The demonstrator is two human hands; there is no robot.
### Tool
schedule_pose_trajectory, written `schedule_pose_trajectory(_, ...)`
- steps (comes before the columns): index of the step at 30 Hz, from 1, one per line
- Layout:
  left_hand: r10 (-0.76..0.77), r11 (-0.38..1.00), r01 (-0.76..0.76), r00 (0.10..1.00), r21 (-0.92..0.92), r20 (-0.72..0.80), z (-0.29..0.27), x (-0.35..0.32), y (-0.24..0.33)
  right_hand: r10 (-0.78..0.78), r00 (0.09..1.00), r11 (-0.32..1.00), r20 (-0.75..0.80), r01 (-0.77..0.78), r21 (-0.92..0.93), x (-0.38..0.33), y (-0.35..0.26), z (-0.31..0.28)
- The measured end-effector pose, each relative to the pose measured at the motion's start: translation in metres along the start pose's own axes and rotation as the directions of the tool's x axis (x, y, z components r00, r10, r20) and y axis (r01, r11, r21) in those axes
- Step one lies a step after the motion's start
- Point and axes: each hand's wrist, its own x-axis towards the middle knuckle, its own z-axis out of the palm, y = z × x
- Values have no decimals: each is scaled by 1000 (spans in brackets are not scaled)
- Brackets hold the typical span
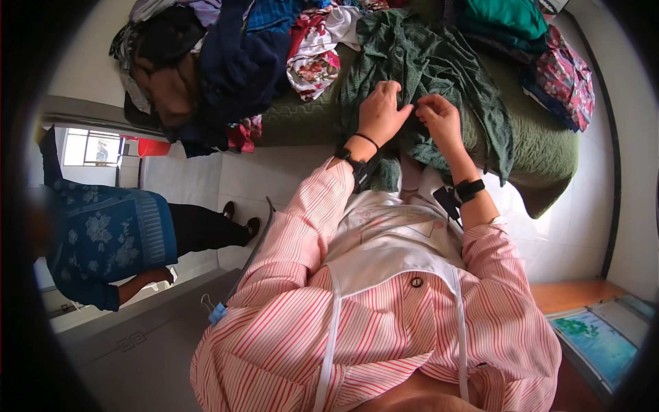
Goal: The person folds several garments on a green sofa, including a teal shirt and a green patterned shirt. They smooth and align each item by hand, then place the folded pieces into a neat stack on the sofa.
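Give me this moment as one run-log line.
left hand: over dark green garment; right hand: curled, over same garment; grip: unclear; beneath: green quilted cover; far left: heaped clothes

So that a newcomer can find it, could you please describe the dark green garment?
Find the quilted green cover. Over its near edge, by the left hand and right hand, hangs the crumpled garment, flecked and darker than the bright green cloth farther right.

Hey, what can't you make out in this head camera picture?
In the head view:
Left hand: its own back hides any grip on the dark green garment.
Right hand: anything it may pinch is too small to tell.
Clothes pile: upper pieces hide lower ones; the top edge cuts it off.
Co-worker: head blurred.
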Motion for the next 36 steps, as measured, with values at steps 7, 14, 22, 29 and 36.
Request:
schedule_pose_trajectory(7,-223,961,240,966,-137,128,18,-8,-32,7,999,996,52,-2,-90,-7,15,-2)
schedule_pose_trajectory(14,-197,971,208,976,-121,93,16,3,-19,-146,987,973,64,155,-171,-11,-5,16)
schedule_pose_trajectory(22,-239,967,217,954,131,181,37,9,-29,-111,981,955,161,150,-256,-19,4,9)
schedule_pose_trajectory(29,-348,901,382,919,-207,186,30,2,-63,-139,960,940,244,205,-272,-28,-4,14)
schedule_pose_trajectory(36,-492,206,652,714,-730,499,11,1,-70,-270,947,895,175,314,-316,-1,-31,33)
